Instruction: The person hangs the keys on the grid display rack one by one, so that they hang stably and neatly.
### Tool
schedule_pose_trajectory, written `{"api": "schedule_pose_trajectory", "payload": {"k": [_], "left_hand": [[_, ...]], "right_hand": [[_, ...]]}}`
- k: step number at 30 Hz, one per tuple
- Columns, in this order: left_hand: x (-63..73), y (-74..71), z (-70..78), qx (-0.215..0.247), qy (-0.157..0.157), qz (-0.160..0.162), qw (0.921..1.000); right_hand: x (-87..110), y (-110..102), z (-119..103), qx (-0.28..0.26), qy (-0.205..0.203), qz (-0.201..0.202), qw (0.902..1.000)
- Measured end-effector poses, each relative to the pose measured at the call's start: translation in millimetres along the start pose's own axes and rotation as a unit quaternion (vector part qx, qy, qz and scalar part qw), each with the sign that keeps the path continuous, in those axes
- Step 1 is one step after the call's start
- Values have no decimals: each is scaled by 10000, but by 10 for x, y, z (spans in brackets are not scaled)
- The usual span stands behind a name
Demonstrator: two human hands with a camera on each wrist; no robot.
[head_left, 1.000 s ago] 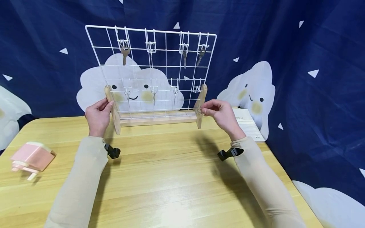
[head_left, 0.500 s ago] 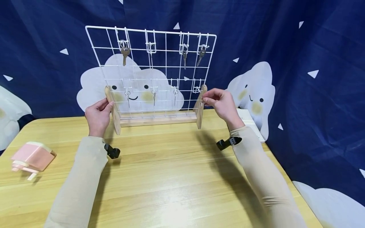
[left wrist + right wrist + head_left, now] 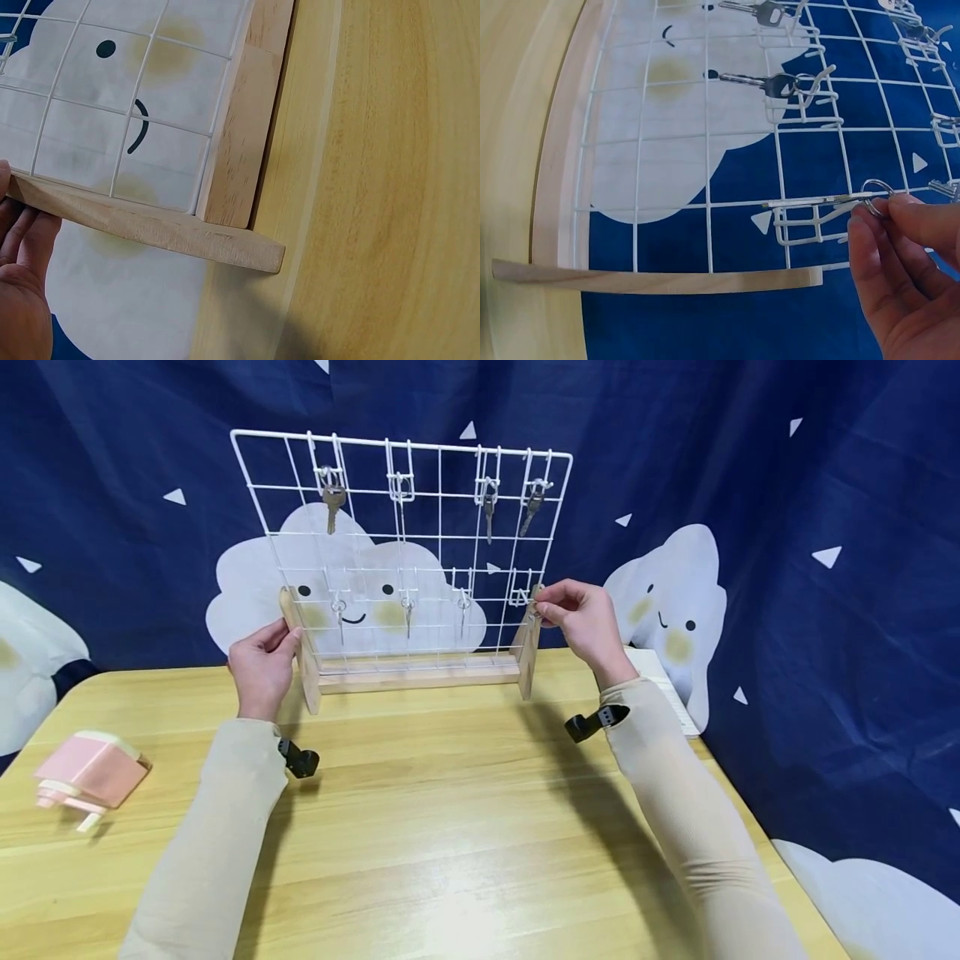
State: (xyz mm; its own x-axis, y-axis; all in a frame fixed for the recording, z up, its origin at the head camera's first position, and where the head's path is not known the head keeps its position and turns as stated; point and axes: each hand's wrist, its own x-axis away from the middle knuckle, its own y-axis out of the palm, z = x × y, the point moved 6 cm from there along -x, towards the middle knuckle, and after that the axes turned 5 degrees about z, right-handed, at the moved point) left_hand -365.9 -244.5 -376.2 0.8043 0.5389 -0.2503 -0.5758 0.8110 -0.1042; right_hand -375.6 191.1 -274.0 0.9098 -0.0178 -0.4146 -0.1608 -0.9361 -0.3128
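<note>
A white wire grid rack stands in light wooden supports (image 3: 420, 678), with keys on rings hanging from its hooks. My left hand (image 3: 261, 670) holds the rack's left wooden leg (image 3: 150, 227) between thumb and fingers. Beside the right leg (image 3: 528, 652), my right hand (image 3: 583, 620) pinches a metal key ring (image 3: 875, 196) between thumb and fingertips. The key (image 3: 810, 201) on that ring points toward the grid, right at the bare lower-right hook (image 3: 799, 229). A brass-coloured key (image 3: 333, 508) hangs at the upper left; another key (image 3: 776, 85) hangs beside the bare hook.
A pink box with a small crank (image 3: 93, 768) stands on the wooden table (image 3: 420, 827) at the left. A notebook (image 3: 660, 681) lies at the back right, partly behind my right forearm. A dark blue curtain (image 3: 847, 635) with clouds surrounds the table.
My right hand has risen along the right leg with the key ring, up to about the lower hook's height. My left hand keeps its hold on the left leg.
</note>
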Motion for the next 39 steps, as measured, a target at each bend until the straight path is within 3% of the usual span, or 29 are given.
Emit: {"api": "schedule_pose_trajectory", "payload": {"k": [26,30,35,39], "left_hand": [[6,29,-21,144,5,23,9999],[11,25,-27,103,45,-25,9999],[0,-9,-33,66,103,22,9999],[5,-13,-5,-108,238,-2,9997]], "right_hand": [[-110,106,232,-98,193,202,9996],[-90,88,230,229,50,309,9992],[-31,66,209,1005,-354,549,9928],[67,42,241,1242,-391,627,9895]]}}
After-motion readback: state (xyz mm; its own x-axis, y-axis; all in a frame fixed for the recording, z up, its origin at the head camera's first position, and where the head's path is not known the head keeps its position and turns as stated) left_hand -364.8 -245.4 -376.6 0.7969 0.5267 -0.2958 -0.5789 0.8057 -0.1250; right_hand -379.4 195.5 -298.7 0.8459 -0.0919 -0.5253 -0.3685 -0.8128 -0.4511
